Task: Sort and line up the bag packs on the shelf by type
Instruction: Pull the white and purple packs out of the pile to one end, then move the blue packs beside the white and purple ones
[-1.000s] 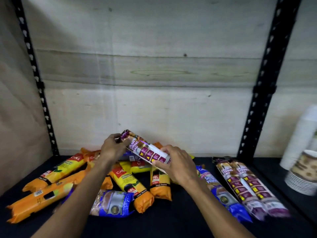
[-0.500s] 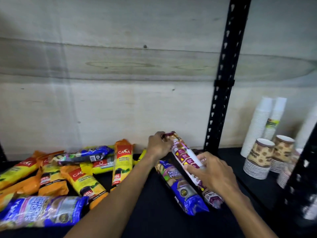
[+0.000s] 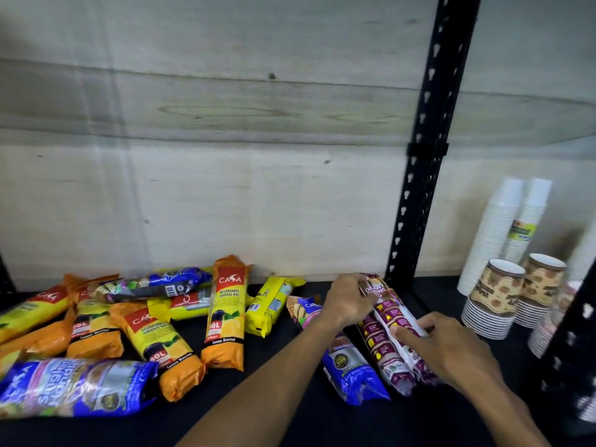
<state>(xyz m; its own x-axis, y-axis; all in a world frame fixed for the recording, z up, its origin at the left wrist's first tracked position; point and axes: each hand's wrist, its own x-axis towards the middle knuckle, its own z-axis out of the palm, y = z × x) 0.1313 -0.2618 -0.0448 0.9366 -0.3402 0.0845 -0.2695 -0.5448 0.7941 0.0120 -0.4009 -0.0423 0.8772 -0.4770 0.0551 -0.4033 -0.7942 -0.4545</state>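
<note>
Both hands on the purple pack (image 3: 392, 312), lower right of frame. Left hand (image 3: 348, 300) grips its far end, near the black upright (image 3: 419, 175). Right hand (image 3: 448, 346) pinches its middle. Pack rests against other purple packs (image 3: 383, 356) on the shelf (image 3: 290, 414), with a blue pack (image 3: 351, 369) just left of them. Orange and yellow packs (image 3: 225, 314) jumbled at lower left. Paper cup stacks (image 3: 496, 295) at far right.

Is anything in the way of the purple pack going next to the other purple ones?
Nothing visible blocks it. The left hand and right hand hold the purple pack right at the other purple packs. A blue pack lies close along their left side.
</note>
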